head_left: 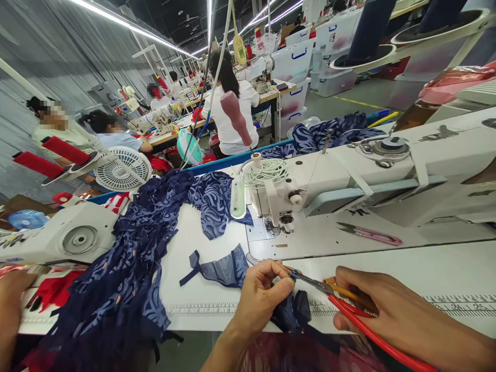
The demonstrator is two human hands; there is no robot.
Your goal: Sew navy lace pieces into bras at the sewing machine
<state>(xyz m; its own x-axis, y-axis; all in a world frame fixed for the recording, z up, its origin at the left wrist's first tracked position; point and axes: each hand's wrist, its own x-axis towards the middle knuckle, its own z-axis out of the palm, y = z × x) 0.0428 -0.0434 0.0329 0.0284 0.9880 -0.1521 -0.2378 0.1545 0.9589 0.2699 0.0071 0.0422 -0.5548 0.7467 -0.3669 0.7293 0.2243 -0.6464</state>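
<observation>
Two hands occupied lower centre: left hand (266,293) pinched navy garment piece (289,312), right hand (366,299) gripped red-handled scissors (315,284), blade tips at left fingertips. Snip seemed unfinished; navy garment pile (145,243), left of centre, probably remained.

Operator's left hand (267,289), six o'clock, pinches navy fabric (221,271); right hand (372,297), four o'clock, holds red-handled scissors (340,304); white sewing machine (391,173), three o'clock.
</observation>
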